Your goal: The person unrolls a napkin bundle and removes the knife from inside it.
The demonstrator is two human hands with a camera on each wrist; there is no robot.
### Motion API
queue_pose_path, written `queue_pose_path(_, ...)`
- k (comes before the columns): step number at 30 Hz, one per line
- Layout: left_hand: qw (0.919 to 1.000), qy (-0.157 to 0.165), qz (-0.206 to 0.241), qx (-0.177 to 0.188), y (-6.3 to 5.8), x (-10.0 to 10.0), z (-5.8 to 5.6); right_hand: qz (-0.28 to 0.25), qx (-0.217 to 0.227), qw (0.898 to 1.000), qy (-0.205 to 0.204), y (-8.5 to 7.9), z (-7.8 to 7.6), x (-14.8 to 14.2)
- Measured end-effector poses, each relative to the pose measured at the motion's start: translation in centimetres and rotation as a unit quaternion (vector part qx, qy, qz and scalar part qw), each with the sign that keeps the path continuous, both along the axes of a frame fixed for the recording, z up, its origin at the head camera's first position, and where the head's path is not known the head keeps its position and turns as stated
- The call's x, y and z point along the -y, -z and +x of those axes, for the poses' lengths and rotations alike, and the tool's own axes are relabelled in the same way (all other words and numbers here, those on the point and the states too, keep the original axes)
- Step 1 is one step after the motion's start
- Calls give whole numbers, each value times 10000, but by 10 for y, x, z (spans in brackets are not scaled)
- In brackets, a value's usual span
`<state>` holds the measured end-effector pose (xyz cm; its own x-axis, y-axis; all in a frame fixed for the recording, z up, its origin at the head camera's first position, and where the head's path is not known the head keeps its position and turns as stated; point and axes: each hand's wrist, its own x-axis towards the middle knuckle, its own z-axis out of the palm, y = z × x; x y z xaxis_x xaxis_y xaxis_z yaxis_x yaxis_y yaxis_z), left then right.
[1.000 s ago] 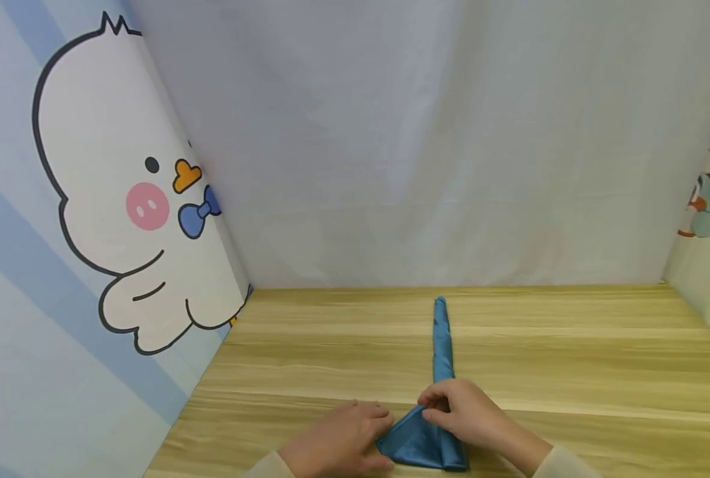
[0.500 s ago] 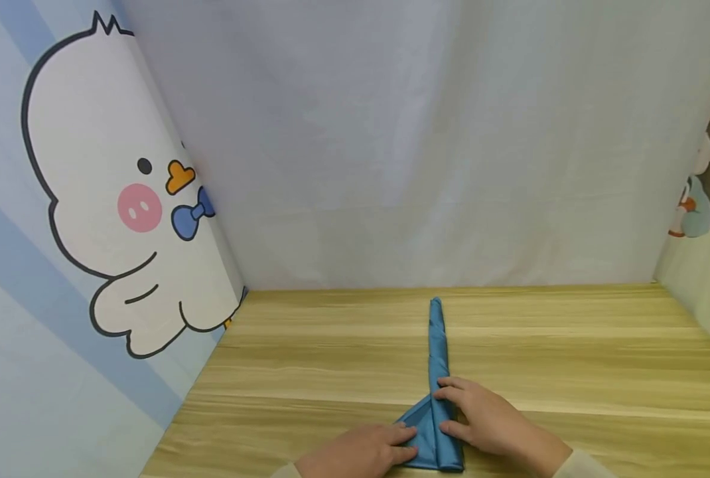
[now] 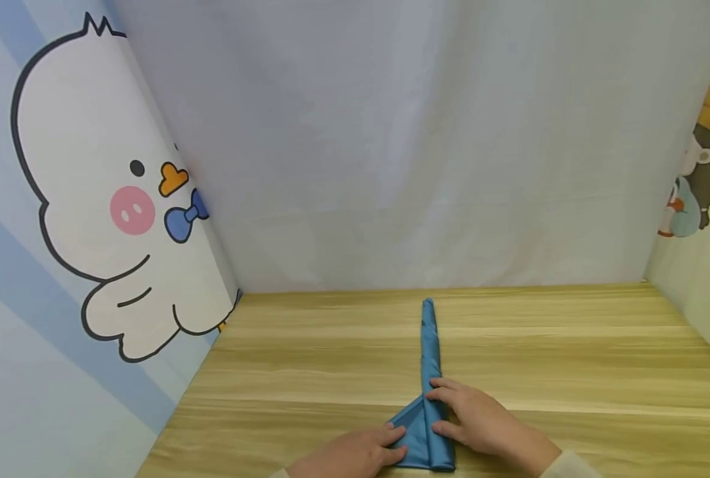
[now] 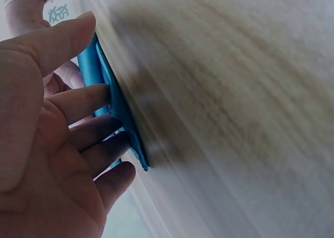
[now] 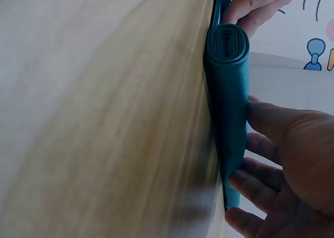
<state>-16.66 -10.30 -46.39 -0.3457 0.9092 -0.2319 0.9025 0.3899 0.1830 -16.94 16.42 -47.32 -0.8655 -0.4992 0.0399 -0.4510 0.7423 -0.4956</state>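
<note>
A shiny blue cloth (image 3: 429, 352) lies on the table, rolled into a long stick that narrows toward its far end. At its near left a flat triangular flap (image 3: 415, 425) is still spread out. My left hand (image 3: 361, 451) rests its fingertips on this flap; the left wrist view shows those fingers (image 4: 88, 99) extended against the cloth's edge. On the roll's right side, my right hand (image 3: 480, 418) touches it with spread fingertips and thumb. Spiral layers show at the roll's thick end (image 5: 228, 44) in the right wrist view. My left fingers cover the flap's outer corner.
The wood-grain table (image 3: 307, 358) reaches back to a pale grey curtain (image 3: 426, 146). A cartoon-printed sheet (image 3: 98, 219) hangs along the left side, and another printed panel (image 3: 689, 265) borders the right.
My right fingers have gone from a bent grip at the flap's upper edge to lying along the roll. My left hand has slid right, onto the flap. The head view has shifted slightly.
</note>
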Motion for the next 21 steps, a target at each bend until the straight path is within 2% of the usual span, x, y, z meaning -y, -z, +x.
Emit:
queue_pose_path(11, 9977, -480, 224, 432, 3, 11, -4, 114, -77, 9999, 16, -3, -6, 17)
queue_pose_path(21, 9985, -144, 532, 59, 11, 22, -7, 193, -20, 9998, -29, 0, -5, 30)
